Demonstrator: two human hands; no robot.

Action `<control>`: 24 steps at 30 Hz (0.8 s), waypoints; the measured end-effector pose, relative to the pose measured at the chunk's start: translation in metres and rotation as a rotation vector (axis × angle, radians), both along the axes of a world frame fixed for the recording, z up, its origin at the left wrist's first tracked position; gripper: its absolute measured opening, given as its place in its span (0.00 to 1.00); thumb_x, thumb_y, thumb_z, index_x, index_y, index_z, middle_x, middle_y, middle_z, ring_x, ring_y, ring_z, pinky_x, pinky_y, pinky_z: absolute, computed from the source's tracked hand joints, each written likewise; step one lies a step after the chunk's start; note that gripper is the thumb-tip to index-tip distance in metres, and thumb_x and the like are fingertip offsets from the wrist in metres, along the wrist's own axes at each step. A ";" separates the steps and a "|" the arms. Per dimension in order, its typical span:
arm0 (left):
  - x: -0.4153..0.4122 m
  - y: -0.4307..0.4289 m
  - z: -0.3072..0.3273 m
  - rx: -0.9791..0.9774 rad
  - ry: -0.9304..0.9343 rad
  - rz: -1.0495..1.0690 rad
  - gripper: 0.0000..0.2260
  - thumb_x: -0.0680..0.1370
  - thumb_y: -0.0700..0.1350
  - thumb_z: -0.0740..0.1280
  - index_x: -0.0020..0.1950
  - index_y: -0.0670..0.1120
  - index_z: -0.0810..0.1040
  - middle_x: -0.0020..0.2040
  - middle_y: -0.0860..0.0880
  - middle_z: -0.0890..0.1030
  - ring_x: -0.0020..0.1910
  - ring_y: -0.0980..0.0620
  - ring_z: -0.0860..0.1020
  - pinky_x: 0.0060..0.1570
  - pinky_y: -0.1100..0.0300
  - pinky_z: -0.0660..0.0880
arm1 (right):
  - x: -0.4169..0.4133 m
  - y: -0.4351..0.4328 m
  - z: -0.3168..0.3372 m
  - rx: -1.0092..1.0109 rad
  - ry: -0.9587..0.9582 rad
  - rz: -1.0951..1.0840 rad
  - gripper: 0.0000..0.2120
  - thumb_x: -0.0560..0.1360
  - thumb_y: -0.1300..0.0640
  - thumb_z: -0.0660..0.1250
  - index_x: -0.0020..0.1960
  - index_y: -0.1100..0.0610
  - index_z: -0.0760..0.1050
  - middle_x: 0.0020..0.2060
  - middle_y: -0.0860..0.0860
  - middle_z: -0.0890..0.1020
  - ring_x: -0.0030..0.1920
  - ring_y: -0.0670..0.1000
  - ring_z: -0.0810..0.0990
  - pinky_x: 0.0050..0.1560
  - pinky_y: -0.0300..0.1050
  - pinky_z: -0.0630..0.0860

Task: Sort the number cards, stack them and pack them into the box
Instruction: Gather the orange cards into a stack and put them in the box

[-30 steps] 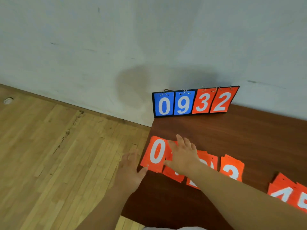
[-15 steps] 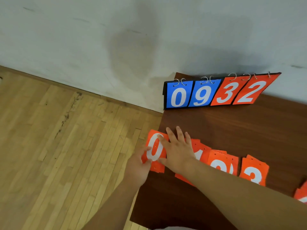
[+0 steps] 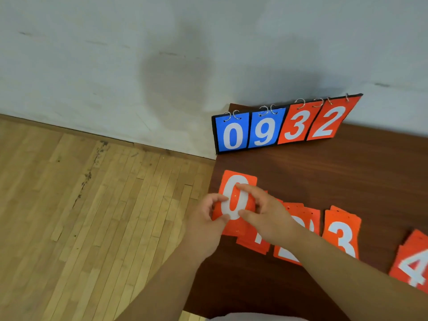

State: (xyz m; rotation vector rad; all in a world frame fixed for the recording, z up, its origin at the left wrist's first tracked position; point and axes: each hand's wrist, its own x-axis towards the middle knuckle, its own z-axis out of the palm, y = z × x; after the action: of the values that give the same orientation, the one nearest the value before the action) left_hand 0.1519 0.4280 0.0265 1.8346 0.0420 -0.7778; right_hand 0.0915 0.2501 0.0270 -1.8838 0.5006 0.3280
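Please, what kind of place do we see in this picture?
Probably a sports hall or gym: a flip scoreboard stands on a brown table against a plain wall, beside a worn wooden strip floor.

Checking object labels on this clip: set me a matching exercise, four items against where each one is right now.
1. orange 0 card
2. scoreboard
3. orange 3 card
4. orange 4 card

A. stands against the wall
B. cut off at the picture's right edge
C. pinched by left hand and right hand
D. flat on the table, beside the right wrist

Pairs: 1-C, 2-A, 3-D, 4-B
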 end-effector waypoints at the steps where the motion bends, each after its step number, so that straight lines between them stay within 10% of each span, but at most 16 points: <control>1: -0.005 -0.007 0.002 0.022 -0.022 -0.026 0.19 0.77 0.38 0.73 0.58 0.61 0.77 0.54 0.55 0.83 0.51 0.56 0.83 0.49 0.54 0.83 | -0.006 -0.006 0.000 -0.024 -0.010 -0.033 0.31 0.75 0.59 0.72 0.70 0.33 0.69 0.65 0.38 0.77 0.53 0.42 0.82 0.57 0.43 0.80; 6: -0.025 -0.035 -0.014 0.470 -0.181 -0.158 0.31 0.76 0.51 0.75 0.76 0.56 0.65 0.67 0.53 0.73 0.64 0.54 0.75 0.62 0.54 0.77 | -0.054 -0.054 0.006 -0.222 0.113 -0.244 0.28 0.79 0.62 0.67 0.73 0.39 0.69 0.59 0.40 0.77 0.43 0.41 0.81 0.35 0.29 0.74; 15: -0.072 -0.101 -0.024 0.809 -0.237 -0.351 0.46 0.75 0.52 0.76 0.80 0.55 0.45 0.76 0.44 0.59 0.74 0.40 0.62 0.67 0.45 0.70 | -0.148 -0.101 0.011 -0.330 0.201 -0.265 0.27 0.77 0.60 0.68 0.72 0.41 0.71 0.63 0.48 0.79 0.53 0.52 0.79 0.55 0.45 0.74; 19: -0.081 -0.099 -0.028 0.782 -0.174 -0.217 0.45 0.74 0.48 0.77 0.79 0.59 0.48 0.75 0.44 0.58 0.72 0.39 0.65 0.64 0.45 0.74 | -0.165 -0.114 0.014 -0.290 0.214 -0.229 0.26 0.78 0.60 0.67 0.72 0.41 0.70 0.59 0.50 0.81 0.41 0.45 0.77 0.53 0.46 0.78; 24: -0.095 -0.092 -0.027 0.700 -0.141 -0.111 0.38 0.76 0.46 0.75 0.78 0.60 0.55 0.70 0.44 0.63 0.65 0.41 0.76 0.59 0.50 0.77 | -0.166 -0.126 0.017 -0.245 0.176 -0.200 0.26 0.79 0.60 0.66 0.72 0.40 0.70 0.66 0.47 0.77 0.49 0.47 0.79 0.49 0.40 0.78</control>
State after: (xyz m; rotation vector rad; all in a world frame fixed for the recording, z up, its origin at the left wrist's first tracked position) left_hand 0.0567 0.3358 -0.0004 2.5698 0.1360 -0.7630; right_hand -0.0740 0.1238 0.0441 -2.0289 0.8750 0.3123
